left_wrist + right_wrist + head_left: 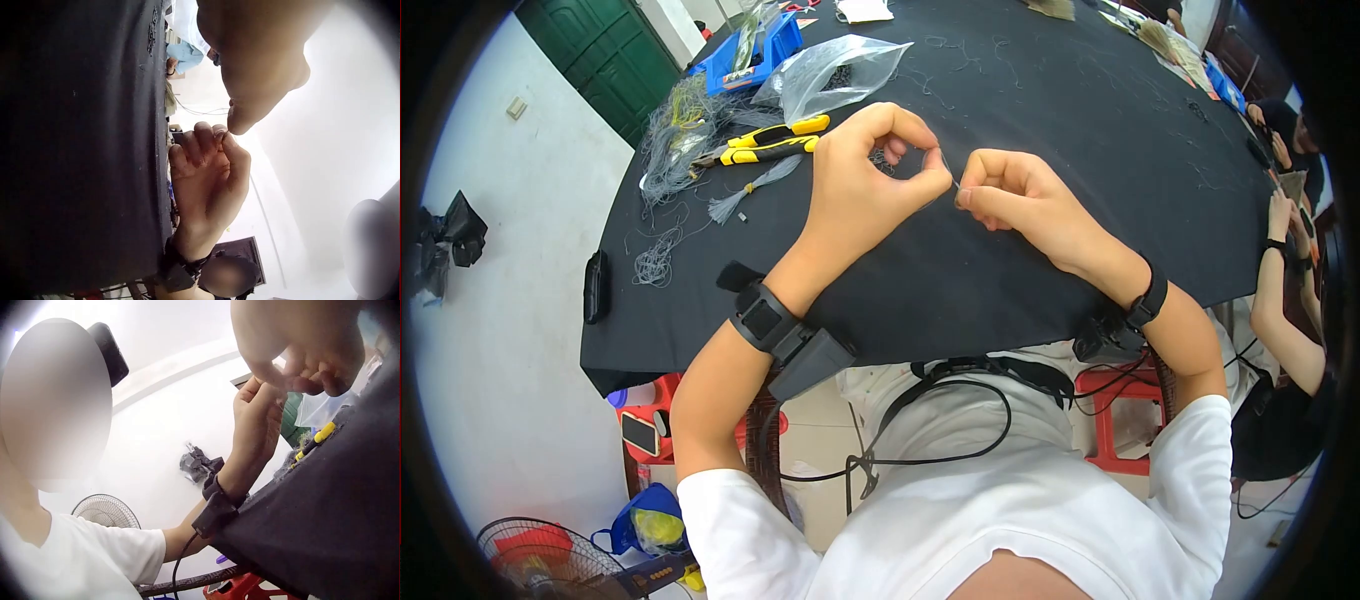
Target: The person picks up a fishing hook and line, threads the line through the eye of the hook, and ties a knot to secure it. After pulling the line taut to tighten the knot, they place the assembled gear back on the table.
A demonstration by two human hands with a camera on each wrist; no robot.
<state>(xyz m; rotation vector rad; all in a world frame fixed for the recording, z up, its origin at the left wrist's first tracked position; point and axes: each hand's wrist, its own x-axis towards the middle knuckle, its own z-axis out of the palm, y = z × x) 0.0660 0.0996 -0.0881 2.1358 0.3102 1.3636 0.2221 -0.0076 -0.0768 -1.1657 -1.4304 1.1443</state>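
Over the black-covered table, my left hand (865, 170) pinches a thin grey thread (956, 185) between thumb and index finger. My right hand (1025, 200) pinches the same thread close by, its other fingers curled in. Only a short stretch of thread shows between the two sets of fingertips. In the left wrist view the right hand (209, 178) faces the left thumb, fingertips nearly meeting. Seen from the right wrist, the left hand (256, 419) is partly covered by the right. Left of my hands lie yellow-and-black pliers (765, 150) and a tied bundle of grey threads (755, 190).
A clear plastic bag (845, 75) and a blue bin (772, 50) stand at the back left, beside a heap of tangled thread (675, 140). A loose coil (658, 260) and a black case (597, 287) lie near the left edge. Another person's arm (1285, 320) is at right.
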